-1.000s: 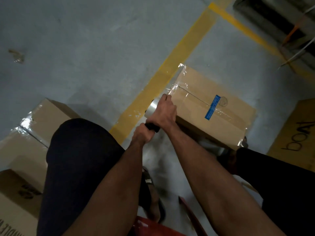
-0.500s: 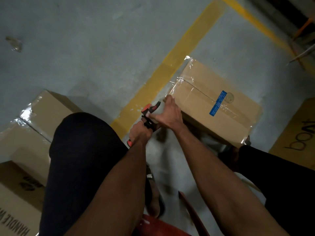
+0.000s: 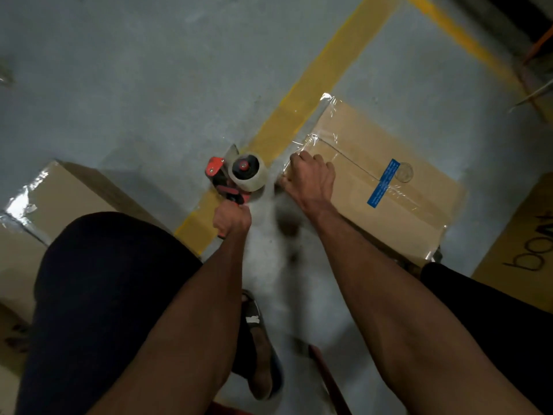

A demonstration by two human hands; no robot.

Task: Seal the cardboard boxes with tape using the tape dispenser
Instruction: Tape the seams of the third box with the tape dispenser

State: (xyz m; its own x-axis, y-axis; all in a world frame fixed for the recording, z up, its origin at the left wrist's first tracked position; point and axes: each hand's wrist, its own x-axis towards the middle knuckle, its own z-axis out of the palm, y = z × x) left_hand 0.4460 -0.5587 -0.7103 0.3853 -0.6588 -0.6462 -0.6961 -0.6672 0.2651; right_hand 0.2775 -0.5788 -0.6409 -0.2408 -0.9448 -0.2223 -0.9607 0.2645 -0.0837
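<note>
While taping: left hand [image 3: 232, 218] grips tape dispenser [image 3: 236, 178] handle, just beside the cardboard box [image 3: 389, 187].
Right hand [image 3: 312, 178]: fingers curled, pressing the box's taped near edge.

Red and black tape dispenser [image 3: 228, 178] with a clear roll. Brown cardboard box [image 3: 386, 187] bears a blue label [image 3: 383, 187]. Grey floor [image 3: 134, 85] has yellow stripes [image 3: 314, 94].

The tape dispenser [image 3: 236, 178] sits in the left hand [image 3: 232, 218], just left of the cardboard box [image 3: 389, 187] on the floor [image 3: 149, 85]. The right hand [image 3: 311, 181] rests on that box's near-left corner. A second box [image 3: 59, 199] lies far left, a third [image 3: 523, 244] far right.
</note>
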